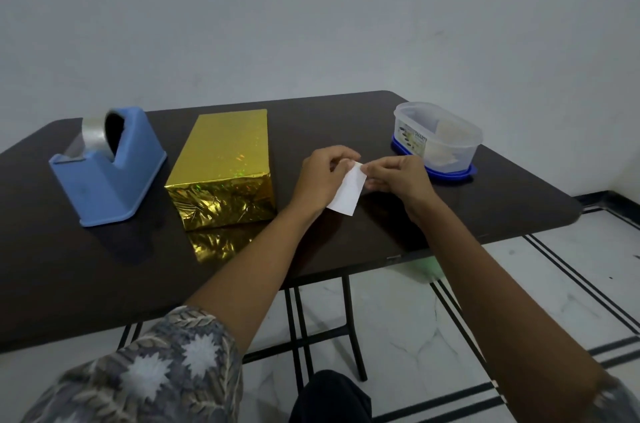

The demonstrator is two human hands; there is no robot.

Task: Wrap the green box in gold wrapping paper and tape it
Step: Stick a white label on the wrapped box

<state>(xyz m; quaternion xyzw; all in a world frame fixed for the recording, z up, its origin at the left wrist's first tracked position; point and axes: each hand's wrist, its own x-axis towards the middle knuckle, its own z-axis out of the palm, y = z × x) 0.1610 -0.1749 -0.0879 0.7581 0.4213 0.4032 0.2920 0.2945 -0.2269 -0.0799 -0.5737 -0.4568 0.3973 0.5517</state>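
Hold white slip (346,193) pinched at its top edge in left hand (319,177) and right hand (398,177), above table (69,267). Separate layers slowly; presumably a label backing. Apply to gold-wrapped box (225,159), lying just left of the hands, beside tape dispenser (110,173).

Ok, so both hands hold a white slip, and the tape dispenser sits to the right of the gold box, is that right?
Not quite. The head view shows the tape dispenser to the left of the gold box, not the right. The rest stands: the left hand and right hand both hold the white slip.
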